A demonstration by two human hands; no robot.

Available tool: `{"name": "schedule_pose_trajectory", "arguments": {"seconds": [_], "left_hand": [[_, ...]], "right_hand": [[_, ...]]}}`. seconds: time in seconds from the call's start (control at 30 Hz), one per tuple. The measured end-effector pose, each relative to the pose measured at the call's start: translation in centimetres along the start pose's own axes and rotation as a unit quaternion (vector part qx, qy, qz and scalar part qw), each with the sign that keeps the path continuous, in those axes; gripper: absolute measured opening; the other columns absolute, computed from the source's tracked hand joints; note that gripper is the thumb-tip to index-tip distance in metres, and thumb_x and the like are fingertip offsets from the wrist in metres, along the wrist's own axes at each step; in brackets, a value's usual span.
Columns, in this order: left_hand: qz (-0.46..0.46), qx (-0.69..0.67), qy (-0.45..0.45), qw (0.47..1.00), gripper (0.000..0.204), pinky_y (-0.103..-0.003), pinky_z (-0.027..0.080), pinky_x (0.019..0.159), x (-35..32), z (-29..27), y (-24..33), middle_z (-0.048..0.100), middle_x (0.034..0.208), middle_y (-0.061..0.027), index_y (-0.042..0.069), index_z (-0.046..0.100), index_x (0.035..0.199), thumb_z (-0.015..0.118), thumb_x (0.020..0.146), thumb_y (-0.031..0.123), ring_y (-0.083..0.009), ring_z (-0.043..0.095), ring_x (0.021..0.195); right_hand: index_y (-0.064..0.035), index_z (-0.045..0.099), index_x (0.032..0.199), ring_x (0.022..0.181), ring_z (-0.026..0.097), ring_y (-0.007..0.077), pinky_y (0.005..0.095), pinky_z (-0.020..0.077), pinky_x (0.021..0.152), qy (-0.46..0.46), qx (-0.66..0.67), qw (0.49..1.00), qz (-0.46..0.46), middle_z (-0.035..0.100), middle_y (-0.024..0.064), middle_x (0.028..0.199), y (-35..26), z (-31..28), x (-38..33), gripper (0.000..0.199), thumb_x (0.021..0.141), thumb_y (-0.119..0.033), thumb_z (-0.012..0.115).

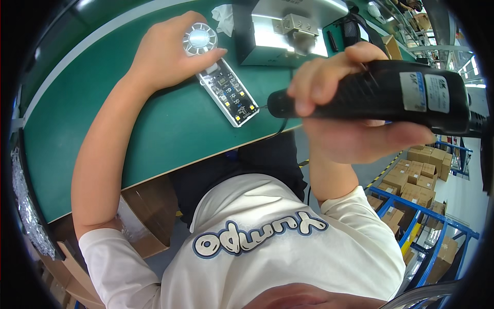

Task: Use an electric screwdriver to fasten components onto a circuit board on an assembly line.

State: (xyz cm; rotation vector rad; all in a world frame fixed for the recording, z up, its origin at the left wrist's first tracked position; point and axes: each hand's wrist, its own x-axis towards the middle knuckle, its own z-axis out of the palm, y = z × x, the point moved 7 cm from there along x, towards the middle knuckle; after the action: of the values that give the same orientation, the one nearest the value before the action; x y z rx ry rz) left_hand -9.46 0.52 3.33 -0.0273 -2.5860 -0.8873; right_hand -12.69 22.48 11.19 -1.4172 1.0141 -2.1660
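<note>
My left hand (172, 51) is closed round the upper end of a small white handheld fan (199, 39), its thumb across the neck below the round grille. The fan's handle lies open towards me, showing a dark circuit board (231, 92) with several small yellow parts. In my right hand (334, 98) is a black electric screwdriver (355, 92), held almost level. Its thin bit meets the lower right edge of the board; whether it sits on a screw is too small to tell. A cable runs from the screwdriver's rear at the right.
On the green tabletop (170, 139), a metal box-like fixture (280, 33) stands at the back, beside a crumpled white tissue (223, 19). A black bag (360, 31) lies farther right. Below left is an open carton (146, 216); blue racks with cardboard boxes (411, 180) stand at right.
</note>
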Motion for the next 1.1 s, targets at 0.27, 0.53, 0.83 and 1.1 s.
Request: {"name": "schedule_pose_trajectory", "arguments": {"seconds": [0.27,0.53,0.83,1.1], "left_hand": [[0.002,-0.024,0.003,1.0,0.05,-0.035,0.054,0.072,-0.1,-0.2,-0.3,0.072,0.09,-0.0137,0.002,0.064,0.111,0.081,0.075,0.033,-0.0257,0.071,0.08],[0.045,0.017,0.016,0.999,0.048,-0.035,0.054,0.072,0.2,-0.8,0.3,0.071,0.089,-0.0141,0.003,0.064,0.11,0.081,0.074,0.03,-0.027,0.07,0.079],[-0.004,-0.025,-0.009,1.0,0.048,-0.036,0.054,0.073,1.3,-0.7,0.2,0.072,0.089,-0.0142,0.003,0.065,0.109,0.081,0.074,0.031,-0.0276,0.07,0.08],[-0.014,0.009,0.012,1.0,0.051,-0.037,0.055,0.075,0.4,0.5,-1.1,0.072,0.091,-0.0144,0.004,0.065,0.112,0.081,0.076,0.036,-0.0288,0.07,0.083]], "right_hand": [[0.0,0.046,0.137,0.069,0.062,0.0199,0.0375,0.0502,0.067,0.025,-0.018,0.999,0.038,0.065,0.0096,0.088,0.5,0.7,0.2,0.108,0.08,-0.091,0.042],[0.0006,0.052,0.131,0.066,0.062,0.0209,0.0355,0.0497,0.06,-0.054,0.04,0.997,0.029,0.065,0.0105,0.087,0.2,0.2,1.8,0.109,0.077,-0.094,0.041],[0.0009,0.055,0.121,0.061,0.061,0.022,0.0366,0.0499,0.059,0.082,-0.254,0.955,-0.132,0.064,0.0103,0.081,-4.1,-1.8,6.1,0.097,0.082,-0.087,0.044],[0.0005,0.048,0.137,0.069,0.064,0.0232,0.0395,0.0504,0.066,-0.002,0.0,1.0,0.029,0.066,0.0112,0.091,-1.0,-0.2,1.6,0.111,0.078,-0.093,0.042]]}}
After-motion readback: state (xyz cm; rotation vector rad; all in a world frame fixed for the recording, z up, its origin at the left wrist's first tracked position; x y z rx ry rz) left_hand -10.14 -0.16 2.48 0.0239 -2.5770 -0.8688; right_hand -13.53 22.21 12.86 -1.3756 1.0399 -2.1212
